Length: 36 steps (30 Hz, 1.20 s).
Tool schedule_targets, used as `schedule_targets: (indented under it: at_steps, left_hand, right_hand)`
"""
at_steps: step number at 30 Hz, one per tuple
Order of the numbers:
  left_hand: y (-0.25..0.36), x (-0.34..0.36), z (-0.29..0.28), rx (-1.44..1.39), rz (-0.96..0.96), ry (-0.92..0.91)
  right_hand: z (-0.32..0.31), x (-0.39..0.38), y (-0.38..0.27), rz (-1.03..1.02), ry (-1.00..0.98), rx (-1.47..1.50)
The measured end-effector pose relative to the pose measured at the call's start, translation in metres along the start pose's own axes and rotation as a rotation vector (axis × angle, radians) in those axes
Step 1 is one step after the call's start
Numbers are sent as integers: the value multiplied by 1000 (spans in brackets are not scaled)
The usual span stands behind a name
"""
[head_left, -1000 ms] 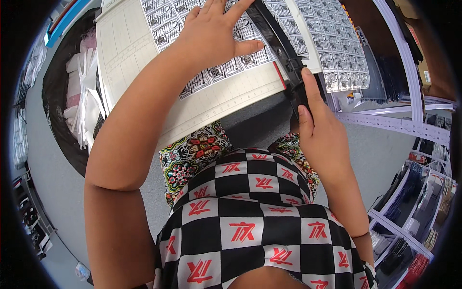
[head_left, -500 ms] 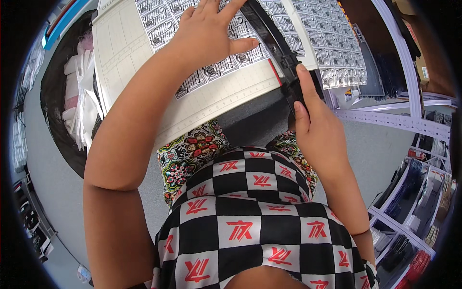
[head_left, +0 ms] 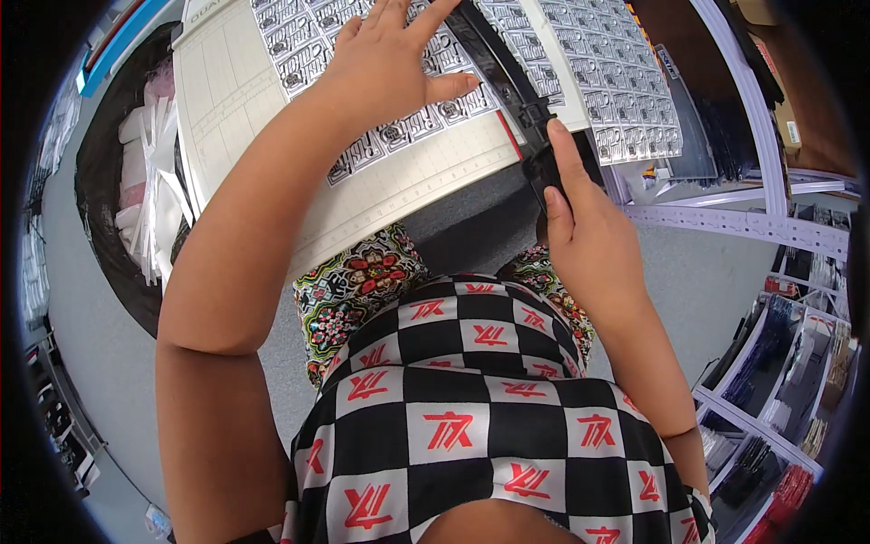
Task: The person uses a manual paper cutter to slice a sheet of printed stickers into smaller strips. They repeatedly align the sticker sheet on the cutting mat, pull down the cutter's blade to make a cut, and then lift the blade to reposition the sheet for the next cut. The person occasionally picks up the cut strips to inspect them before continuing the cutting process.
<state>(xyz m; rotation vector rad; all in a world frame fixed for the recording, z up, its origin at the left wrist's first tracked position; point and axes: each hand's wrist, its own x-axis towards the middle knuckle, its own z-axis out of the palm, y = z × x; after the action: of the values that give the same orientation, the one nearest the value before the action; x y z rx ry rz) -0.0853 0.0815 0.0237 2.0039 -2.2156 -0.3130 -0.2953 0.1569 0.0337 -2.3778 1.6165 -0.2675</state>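
A cream paper cutter (head_left: 227, 100) with a printed ruler grid lies before me, above my lap. On its bed is a sheet of black-and-white printed labels (head_left: 399, 134), repeated in rows. My left hand (head_left: 390, 63) rests flat on that sheet, fingers spread, thumb pointing toward the cutting edge. My right hand (head_left: 589, 218) is closed around the black handle of the cutter's blade arm (head_left: 542, 168), index finger stretched along it. The arm runs along the bed's right edge, beside a short red strip. Part of the handle is hidden behind my fingers.
More of the same printed sheet (head_left: 625, 82) extends beyond the blade on the right. At the left stands a black bag (head_left: 100, 208) filled with white paper strips (head_left: 154, 181). Metal shelving (head_left: 752, 222) with several packed bins is at the right.
The blade handle and my right hand have shifted very slightly left. My left hand stays pressed on the sheet, and the whole view has drifted a little.
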Motion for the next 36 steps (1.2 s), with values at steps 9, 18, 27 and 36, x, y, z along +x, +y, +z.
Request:
schedule_targets:
  at_steps: [9, 18, 27, 36]
  left_hand:
    - [-5, 5, 8, 29, 63, 129]
    - [-13, 5, 18, 12, 90, 127]
    - [-6, 1, 2, -18, 79, 43]
    - [2, -6, 0, -15, 86, 98]
  right_hand:
    - [-5, -2, -2, 48, -68, 37]
    - [-31, 7, -18, -294, 227, -184]
    - [-26, 12, -19, -320, 263, -159]
    - [-12, 15, -12, -268, 189, -322]
